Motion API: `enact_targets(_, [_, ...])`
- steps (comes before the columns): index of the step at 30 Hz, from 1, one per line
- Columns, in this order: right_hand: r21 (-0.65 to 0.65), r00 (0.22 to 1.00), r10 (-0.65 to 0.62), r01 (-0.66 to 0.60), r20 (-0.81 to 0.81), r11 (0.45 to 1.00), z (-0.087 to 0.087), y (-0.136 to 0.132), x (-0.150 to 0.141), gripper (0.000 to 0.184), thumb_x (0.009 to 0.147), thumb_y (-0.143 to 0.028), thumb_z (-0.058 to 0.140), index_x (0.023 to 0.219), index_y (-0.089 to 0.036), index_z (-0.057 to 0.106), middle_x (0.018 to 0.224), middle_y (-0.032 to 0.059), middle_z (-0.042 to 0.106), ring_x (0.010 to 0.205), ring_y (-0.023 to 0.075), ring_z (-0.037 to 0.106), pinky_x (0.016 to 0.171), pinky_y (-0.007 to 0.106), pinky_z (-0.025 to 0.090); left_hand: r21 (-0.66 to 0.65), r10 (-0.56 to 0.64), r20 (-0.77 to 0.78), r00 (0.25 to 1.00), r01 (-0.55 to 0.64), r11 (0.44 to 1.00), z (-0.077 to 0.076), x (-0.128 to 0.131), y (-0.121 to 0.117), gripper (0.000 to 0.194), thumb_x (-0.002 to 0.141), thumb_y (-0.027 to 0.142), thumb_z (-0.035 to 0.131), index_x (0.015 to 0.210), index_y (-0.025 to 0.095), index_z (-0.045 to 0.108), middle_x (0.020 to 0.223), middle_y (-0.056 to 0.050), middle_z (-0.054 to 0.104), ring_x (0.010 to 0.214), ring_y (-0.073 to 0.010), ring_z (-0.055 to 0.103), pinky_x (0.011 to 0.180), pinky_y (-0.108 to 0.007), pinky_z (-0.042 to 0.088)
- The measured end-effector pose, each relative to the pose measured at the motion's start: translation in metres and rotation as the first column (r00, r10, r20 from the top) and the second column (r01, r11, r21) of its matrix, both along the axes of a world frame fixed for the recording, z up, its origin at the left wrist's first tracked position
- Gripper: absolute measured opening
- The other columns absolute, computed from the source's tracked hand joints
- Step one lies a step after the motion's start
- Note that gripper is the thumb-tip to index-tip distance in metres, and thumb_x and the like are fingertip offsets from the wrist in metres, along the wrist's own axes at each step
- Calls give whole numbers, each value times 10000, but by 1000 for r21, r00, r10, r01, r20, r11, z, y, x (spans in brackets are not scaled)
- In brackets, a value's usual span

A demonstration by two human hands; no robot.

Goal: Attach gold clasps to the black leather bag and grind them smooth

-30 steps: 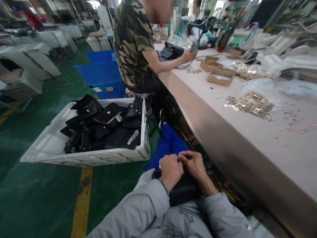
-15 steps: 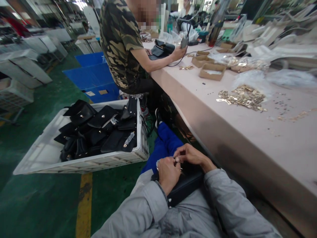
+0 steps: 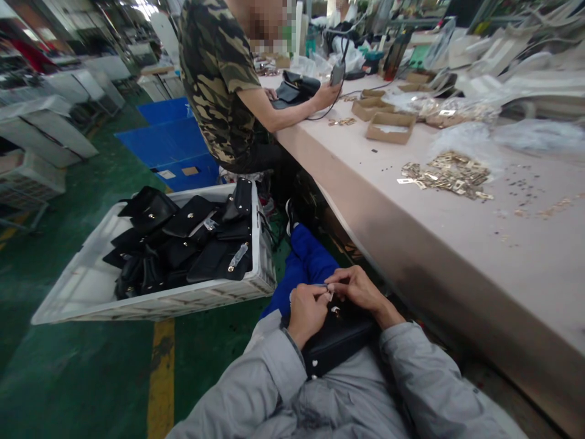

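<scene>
A black handbag point(image 3: 340, 344) lies across my lap, with a gold-coloured clasp point(image 3: 336, 311) on its face and small metal studs on its near end. Above it my left hand point(image 3: 306, 314) is closed, thumb and forefinger pinching a small shiny metal piece point(image 3: 330, 296). My right hand point(image 3: 359, 291) meets it there, its fingertips pinched on the same piece. The exact shape of that piece is mostly hidden by my fingers. Both hands are close over the bag's far edge.
At left stands a white crate point(image 3: 150, 308) holding several black bags point(image 3: 183, 244). The worktable point(image 3: 411, 244) on my right bears a heap of metal plates point(image 3: 450, 174) and small cardboard boxes point(image 3: 390, 128). A co-worker point(image 3: 219, 85) sits ahead, beside blue panels point(image 3: 169, 140).
My fingers have shifted slightly on the small metal piece, and the clasp on the bag is now uncovered below them. The co-worker stays in much the same position.
</scene>
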State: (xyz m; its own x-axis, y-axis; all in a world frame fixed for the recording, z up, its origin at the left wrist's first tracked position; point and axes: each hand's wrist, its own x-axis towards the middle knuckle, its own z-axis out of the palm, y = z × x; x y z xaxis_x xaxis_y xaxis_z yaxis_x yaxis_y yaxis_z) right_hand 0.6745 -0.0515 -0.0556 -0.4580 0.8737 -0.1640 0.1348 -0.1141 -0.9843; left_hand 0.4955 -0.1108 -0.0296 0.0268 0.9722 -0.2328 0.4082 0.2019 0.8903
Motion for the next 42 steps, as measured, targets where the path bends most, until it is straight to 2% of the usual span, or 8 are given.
enact_targets(2, [-3, 999, -4, 4, -38, 1000, 0, -2, 1, 278, 793, -370, 827, 934, -131, 836, 758, 60, 707, 558, 121, 601, 498, 229, 503, -95, 63, 328, 943, -34, 995, -13, -9, 6, 107, 714, 226, 770, 778, 181, 843, 802, -86, 818, 741, -215, 711, 731, -313, 496])
enact_targets(3, [-11, 999, -7, 6, -53, 1000, 0, -3, 1, 284, 787, -373, 834, 930, -128, 835, 752, 63, 712, 552, 123, 603, 498, 233, 509, -136, 93, 414, 906, -40, 990, -19, -13, 9, 116, 664, 211, 793, 759, 164, 838, 769, -89, 811, 685, -201, 695, 689, -306, 499])
enact_targets(6, [-67, 995, -38, 32, -90, 997, -5, -4, 1, 337, 753, -396, 866, 933, -114, 830, 747, 76, 736, 534, 131, 617, 501, 248, 538, -200, 136, 471, 872, -44, 979, -33, -17, 16, 142, 566, 195, 837, 690, 131, 811, 615, -64, 751, 521, -137, 598, 563, -266, 451])
enact_targets(9, [-144, 988, -60, 39, -143, 989, -10, -4, 4, 390, 723, -402, 894, 963, -103, 824, 708, 76, 740, 550, 150, 651, 549, 275, 593, -228, 161, 513, 843, -46, 972, -38, -17, 19, 183, 513, 190, 871, 664, 115, 799, 535, -37, 697, 460, -97, 527, 498, -236, 385])
enact_targets(12, [-191, 980, -38, 0, -194, 982, -14, -3, 7, 410, 729, -396, 897, 1003, -100, 821, 756, 95, 761, 604, 170, 698, 626, 312, 637, -251, 170, 538, 826, -35, 967, -39, -18, 20, 215, 487, 197, 897, 647, 102, 791, 505, -33, 674, 438, -86, 509, 467, -224, 352])
enact_targets(17, [-210, 979, -16, -28, -205, 977, -20, -3, 10, 425, 737, -409, 894, 1026, -105, 821, 827, 112, 775, 679, 196, 731, 696, 358, 666, -267, 157, 566, 810, 0, 964, -40, -21, 21, 236, 466, 197, 916, 628, 93, 779, 516, -44, 679, 438, -90, 529, 462, -225, 371])
enact_targets(33, [-246, 984, -44, 0, -173, 969, -17, -3, 7, 420, 667, -412, 931, 924, -97, 825, 826, 127, 784, 622, 200, 732, 663, 349, 663, -248, 127, 550, 825, 16, 969, -42, -21, 17, 230, 482, 186, 902, 639, 108, 755, 524, -26, 688, 438, -95, 555, 469, -218, 415])
enact_targets(42, [-234, 989, -4, -32, -150, 972, -10, -3, 6, 406, 728, -437, 884, 937, -95, 824, 797, 118, 775, 608, 181, 715, 655, 327, 647, -206, 110, 459, 882, -14, 978, -35, -17, 14, 154, 538, 134, 807, 684, 111, 764, 592, -41, 724, 481, -110, 575, 493, -217, 412])
